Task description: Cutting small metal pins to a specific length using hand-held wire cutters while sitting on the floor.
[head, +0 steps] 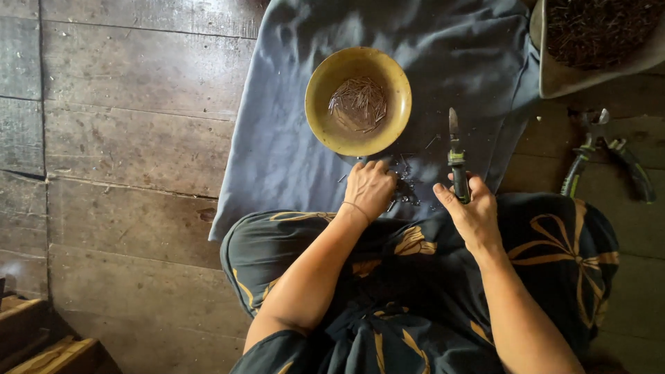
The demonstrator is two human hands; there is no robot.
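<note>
Your right hand (470, 211) is wrapped around the handle of a knife (455, 154), blade pointing up and away from you over the blue cloth (291, 138). Your left hand (370, 188) rests knuckles-up on the cloth, fingers curled over a scatter of thin dark sticks (407, 187); whether it grips any you cannot tell. Just beyond it sits a yellow bowl (325, 76) holding more sticks. Pliers (606, 156) lie on the wooden floor (125, 138) to your right, near a tray (554, 76) of dark pieces.
</note>
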